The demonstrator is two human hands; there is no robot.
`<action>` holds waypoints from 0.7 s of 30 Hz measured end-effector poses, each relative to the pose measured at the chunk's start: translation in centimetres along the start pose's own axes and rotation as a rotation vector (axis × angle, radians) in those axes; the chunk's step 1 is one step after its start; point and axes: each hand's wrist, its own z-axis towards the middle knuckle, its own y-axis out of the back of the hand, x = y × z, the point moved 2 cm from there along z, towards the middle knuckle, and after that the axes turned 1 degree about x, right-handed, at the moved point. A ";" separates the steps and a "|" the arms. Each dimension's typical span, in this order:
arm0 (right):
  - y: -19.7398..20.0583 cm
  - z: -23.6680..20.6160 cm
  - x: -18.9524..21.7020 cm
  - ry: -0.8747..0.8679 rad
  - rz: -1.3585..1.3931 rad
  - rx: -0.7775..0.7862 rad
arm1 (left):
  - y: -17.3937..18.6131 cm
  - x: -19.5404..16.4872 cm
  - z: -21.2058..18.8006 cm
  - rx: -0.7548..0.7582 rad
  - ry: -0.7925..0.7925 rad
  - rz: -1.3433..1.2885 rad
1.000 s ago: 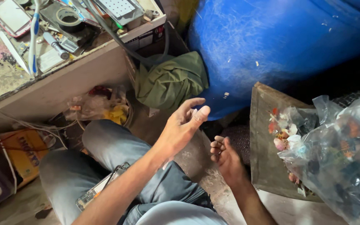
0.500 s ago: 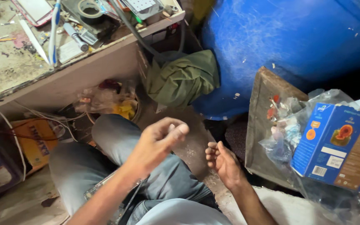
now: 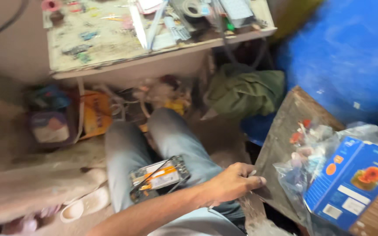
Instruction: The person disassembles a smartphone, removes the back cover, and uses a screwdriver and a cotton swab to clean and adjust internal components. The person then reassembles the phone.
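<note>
My left hand [image 3: 232, 183] reaches across my lap to the near edge of a worn wooden board [image 3: 281, 144]. Its fingers are curled together, and a tiny pale bit shows at the fingertips; the blur hides what that is. An opened phone [image 3: 158, 177] with its orange and white insides exposed lies on my thigh, just left of that forearm. My right hand is out of the picture.
A clear bag of small parts [image 3: 307, 161] and a blue box [image 3: 351, 183] rest on the board at right. Behind stand a blue barrel [image 3: 342, 57], a green cloth bundle [image 3: 246, 91] and a cluttered workbench [image 3: 154, 39]. Boxes and cables lie under the bench.
My left hand has dropped from mid-air down to the board's edge. My right hand has left the view. The camera has swung left and down, so the phone on my lap shows.
</note>
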 end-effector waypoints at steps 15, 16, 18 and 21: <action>-6.4 1.6 1.7 -0.011 -0.072 0.049 | 10.5 3.0 -11.3 -0.134 -0.054 -0.420; -6.2 2.1 1.9 -0.012 -0.079 0.058 | 10.9 3.1 -12.0 -0.152 -0.074 -0.426; -5.6 3.2 2.2 -0.018 -0.097 0.079 | 11.8 3.3 -13.4 -0.187 -0.110 -0.434; -5.7 5.5 2.8 -0.033 -0.130 0.131 | 13.4 3.8 -15.4 -0.266 -0.055 -0.373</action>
